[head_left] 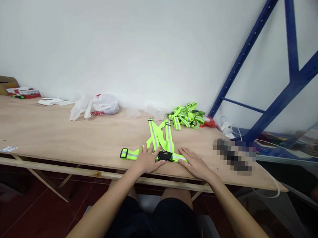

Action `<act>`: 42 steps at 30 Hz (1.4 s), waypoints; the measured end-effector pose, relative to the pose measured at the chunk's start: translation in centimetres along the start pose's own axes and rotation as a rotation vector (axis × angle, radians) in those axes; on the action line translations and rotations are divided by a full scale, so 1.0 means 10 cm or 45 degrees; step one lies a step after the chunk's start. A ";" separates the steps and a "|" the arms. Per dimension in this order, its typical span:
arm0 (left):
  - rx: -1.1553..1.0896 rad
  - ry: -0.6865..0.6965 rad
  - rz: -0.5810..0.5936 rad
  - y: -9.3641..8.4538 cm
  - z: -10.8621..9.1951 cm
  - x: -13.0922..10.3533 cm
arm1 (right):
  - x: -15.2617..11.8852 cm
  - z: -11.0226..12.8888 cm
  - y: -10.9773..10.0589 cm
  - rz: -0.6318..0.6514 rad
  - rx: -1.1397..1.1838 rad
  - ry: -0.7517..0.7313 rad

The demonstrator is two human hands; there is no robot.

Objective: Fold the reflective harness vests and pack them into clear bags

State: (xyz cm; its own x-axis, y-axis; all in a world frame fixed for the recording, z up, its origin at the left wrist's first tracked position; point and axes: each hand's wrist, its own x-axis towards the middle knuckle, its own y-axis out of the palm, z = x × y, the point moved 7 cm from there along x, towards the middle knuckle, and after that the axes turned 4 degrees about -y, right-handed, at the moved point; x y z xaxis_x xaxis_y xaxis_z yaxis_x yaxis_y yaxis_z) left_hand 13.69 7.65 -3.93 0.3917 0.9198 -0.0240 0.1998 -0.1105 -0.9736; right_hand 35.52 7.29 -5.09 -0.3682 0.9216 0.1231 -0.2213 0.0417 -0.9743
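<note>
One lime-green harness (154, 134) lies flat, partly beneath the fingers (156, 152)

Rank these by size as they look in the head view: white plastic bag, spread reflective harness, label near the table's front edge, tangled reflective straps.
1. Spread reflective harness
2. White plastic bag and tangled reflective straps: too alike to rank
3. Label

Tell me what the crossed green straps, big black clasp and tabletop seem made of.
Crossed green straps: probably matte synthetic webbing, flat and flexible-looking. Big black clasp: likely smooth plastic, from its rigid, moulded shape. Tabletop: apparently plywood, pale and dull, with faint grain.
</note>
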 end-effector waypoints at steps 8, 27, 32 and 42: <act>-0.137 0.151 -0.054 -0.19 0.07 -0.11 | -0.06 0.07 -0.08 -0.185 -0.003 0.013; -0.616 -0.210 -0.138 -0.69 1.29 -0.61 | -0.09 1.15 -0.07 -0.237 0.176 -0.250; -0.599 -0.161 -0.195 -0.69 1.28 -0.56 | -0.02 1.21 0.09 -0.155 0.192 -0.248; -1.351 -0.232 -0.651 -0.72 1.21 -0.47 | -0.02 1.25 0.07 -0.114 0.194 -0.205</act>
State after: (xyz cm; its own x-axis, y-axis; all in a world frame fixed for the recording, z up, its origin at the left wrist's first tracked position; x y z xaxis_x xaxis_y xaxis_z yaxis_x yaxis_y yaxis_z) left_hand -0.44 8.67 0.45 -0.0657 0.9782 0.1968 0.9724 0.1070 -0.2075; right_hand 24.18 2.35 -3.41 -0.4778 0.8427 0.2481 -0.3885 0.0506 -0.9201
